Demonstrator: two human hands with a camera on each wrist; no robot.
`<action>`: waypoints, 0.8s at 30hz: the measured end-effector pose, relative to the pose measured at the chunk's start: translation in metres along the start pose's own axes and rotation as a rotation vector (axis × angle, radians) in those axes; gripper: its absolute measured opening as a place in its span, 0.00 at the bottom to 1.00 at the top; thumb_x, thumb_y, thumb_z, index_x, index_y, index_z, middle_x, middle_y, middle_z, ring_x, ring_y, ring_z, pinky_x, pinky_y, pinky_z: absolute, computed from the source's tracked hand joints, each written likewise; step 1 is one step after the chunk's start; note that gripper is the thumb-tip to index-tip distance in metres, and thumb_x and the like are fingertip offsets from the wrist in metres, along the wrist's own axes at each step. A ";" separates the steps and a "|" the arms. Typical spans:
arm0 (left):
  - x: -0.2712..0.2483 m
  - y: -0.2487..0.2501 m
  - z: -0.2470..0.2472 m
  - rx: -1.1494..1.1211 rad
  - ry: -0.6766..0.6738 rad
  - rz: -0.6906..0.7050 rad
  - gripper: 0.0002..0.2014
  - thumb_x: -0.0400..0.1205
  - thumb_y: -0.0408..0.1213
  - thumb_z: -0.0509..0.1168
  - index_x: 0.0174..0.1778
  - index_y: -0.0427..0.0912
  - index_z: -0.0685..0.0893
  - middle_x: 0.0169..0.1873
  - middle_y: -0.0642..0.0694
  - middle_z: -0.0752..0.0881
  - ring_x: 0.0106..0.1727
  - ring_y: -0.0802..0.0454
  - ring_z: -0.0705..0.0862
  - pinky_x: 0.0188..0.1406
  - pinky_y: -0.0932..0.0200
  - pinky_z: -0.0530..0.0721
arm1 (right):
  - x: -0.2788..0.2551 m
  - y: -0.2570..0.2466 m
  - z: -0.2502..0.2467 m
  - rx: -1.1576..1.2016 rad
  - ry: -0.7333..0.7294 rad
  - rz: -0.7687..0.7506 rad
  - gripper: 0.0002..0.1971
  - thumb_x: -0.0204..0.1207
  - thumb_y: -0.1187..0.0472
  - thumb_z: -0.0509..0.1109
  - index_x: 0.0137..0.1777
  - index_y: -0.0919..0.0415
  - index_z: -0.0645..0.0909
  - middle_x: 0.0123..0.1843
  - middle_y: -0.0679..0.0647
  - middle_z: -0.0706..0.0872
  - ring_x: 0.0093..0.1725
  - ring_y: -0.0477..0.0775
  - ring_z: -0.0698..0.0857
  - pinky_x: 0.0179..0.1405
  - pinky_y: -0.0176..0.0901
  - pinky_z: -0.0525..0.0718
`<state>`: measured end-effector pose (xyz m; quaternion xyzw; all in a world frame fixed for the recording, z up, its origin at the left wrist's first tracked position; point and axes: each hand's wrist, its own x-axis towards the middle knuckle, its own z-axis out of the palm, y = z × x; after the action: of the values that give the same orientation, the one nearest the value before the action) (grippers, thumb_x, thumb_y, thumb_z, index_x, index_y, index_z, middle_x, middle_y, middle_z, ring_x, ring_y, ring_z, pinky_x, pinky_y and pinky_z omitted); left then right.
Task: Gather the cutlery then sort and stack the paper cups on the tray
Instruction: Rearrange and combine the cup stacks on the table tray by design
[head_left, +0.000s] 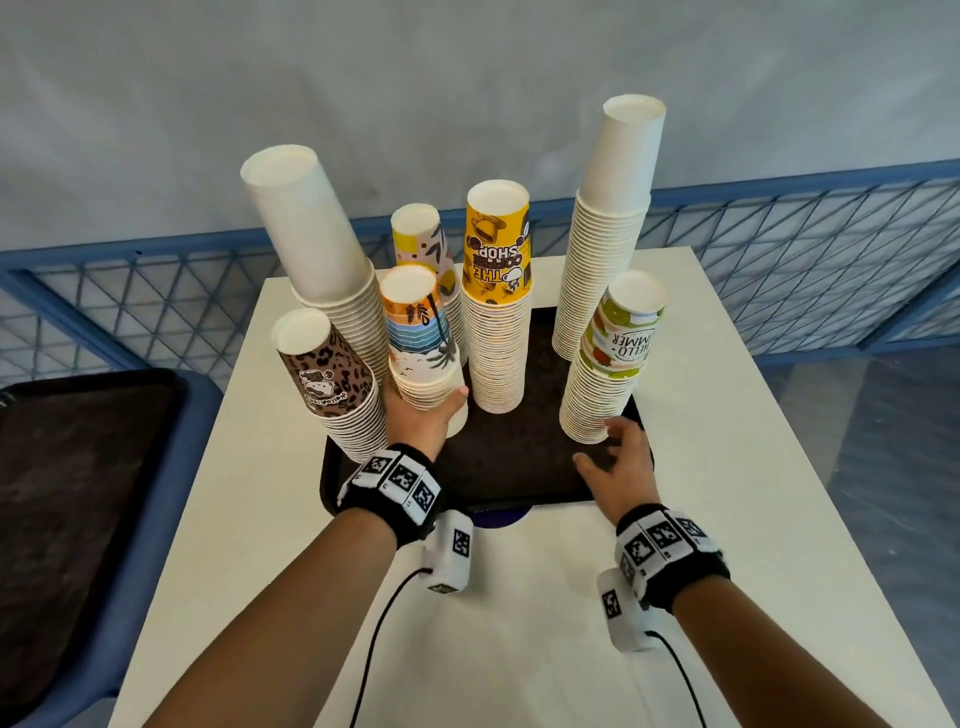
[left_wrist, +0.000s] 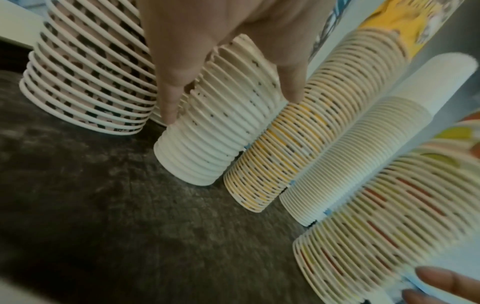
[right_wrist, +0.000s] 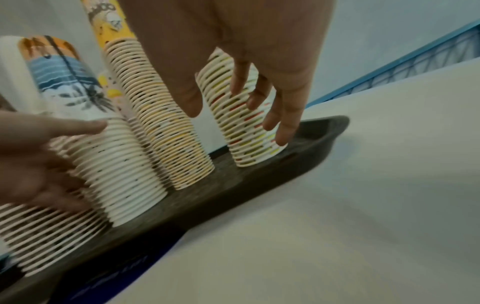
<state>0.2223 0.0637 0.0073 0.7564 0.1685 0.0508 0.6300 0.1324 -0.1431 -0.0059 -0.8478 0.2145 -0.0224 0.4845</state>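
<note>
Several stacks of upturned paper cups stand on a dark tray. My left hand grips the lower part of the beach-print stack, thumb on one side and fingers on the other; the left wrist view shows this grip on the stack. My right hand is open, its straight fingers at the base of the Hello Summer stack, also visible in the right wrist view. Around them stand a leopard-print stack, a yellow coffee-shop stack and two tall white stacks. No cutlery is in view.
The tray sits at the far half of a white table. A second dark tray lies on a blue stand to the left. A blue mesh fence runs behind the table. A pink-and-yellow stack stands behind the beach-print one.
</note>
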 end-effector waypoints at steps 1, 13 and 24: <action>-0.005 -0.003 -0.002 0.036 0.002 -0.043 0.39 0.65 0.34 0.80 0.72 0.35 0.71 0.64 0.47 0.80 0.64 0.51 0.79 0.67 0.57 0.75 | 0.003 0.001 -0.003 0.029 0.042 -0.001 0.32 0.68 0.66 0.76 0.70 0.65 0.66 0.69 0.62 0.70 0.65 0.63 0.76 0.68 0.55 0.76; -0.055 0.013 0.063 0.245 -0.209 -0.107 0.49 0.72 0.46 0.74 0.81 0.38 0.50 0.81 0.41 0.56 0.82 0.45 0.57 0.81 0.53 0.56 | 0.046 -0.017 -0.012 0.077 0.145 -0.180 0.54 0.56 0.63 0.83 0.79 0.61 0.54 0.77 0.61 0.64 0.76 0.61 0.66 0.76 0.60 0.68; -0.002 0.018 0.096 0.160 -0.063 -0.029 0.45 0.73 0.42 0.73 0.81 0.44 0.52 0.78 0.43 0.65 0.79 0.44 0.63 0.80 0.51 0.61 | 0.061 -0.023 -0.026 0.182 0.007 -0.127 0.43 0.59 0.67 0.82 0.74 0.59 0.64 0.69 0.55 0.79 0.68 0.54 0.78 0.66 0.40 0.73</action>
<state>0.2520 -0.0299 0.0059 0.8030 0.1632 0.0041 0.5732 0.1893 -0.1783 0.0166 -0.8121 0.1591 -0.0757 0.5563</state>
